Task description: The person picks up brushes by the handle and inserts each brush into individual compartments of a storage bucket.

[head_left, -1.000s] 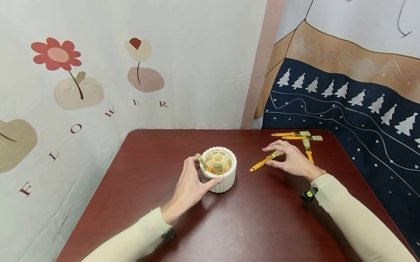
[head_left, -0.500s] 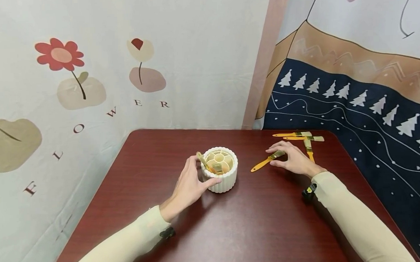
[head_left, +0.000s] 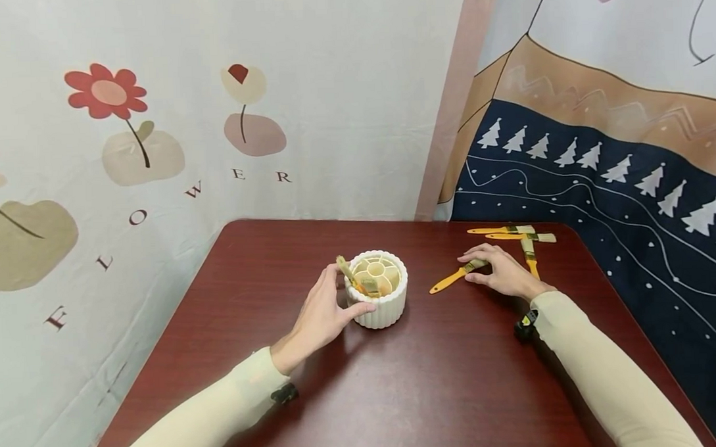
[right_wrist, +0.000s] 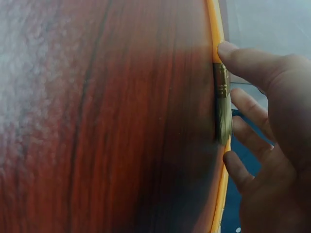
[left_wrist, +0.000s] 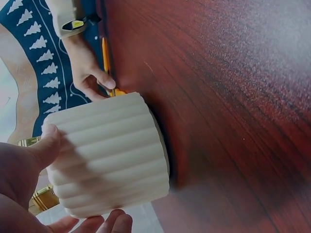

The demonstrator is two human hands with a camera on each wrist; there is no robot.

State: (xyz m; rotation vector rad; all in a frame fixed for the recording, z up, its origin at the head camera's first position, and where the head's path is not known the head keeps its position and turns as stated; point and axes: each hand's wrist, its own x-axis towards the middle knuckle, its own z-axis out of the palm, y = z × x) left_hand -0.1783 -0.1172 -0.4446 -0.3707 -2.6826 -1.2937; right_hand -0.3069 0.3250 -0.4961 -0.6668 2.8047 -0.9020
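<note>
In the head view my left hand holds a round white fluted pot by its left side, thumb on the near wall. The left wrist view shows the fingers curled along the ribbed wall. Two paintbrushes stand in the pot, bristles up: one leans on the rim, the other sits lower. My right hand is over the bristle end of a yellow-handled paintbrush lying on the table. Its thumb tip meets that brush near the ferrule; the fingers are spread apart beyond it.
A reddish-brown wooden table bears everything. Beyond my right hand lie three more yellow paintbrushes: two side by side at the back edge and one pointing toward me. Printed cloth hangs behind the table.
My right hand has slid slightly toward the brush's bristle end, its thumb and forefinger still apart around the brush. The left hand stays on the pot. The head view has shifted a little.
</note>
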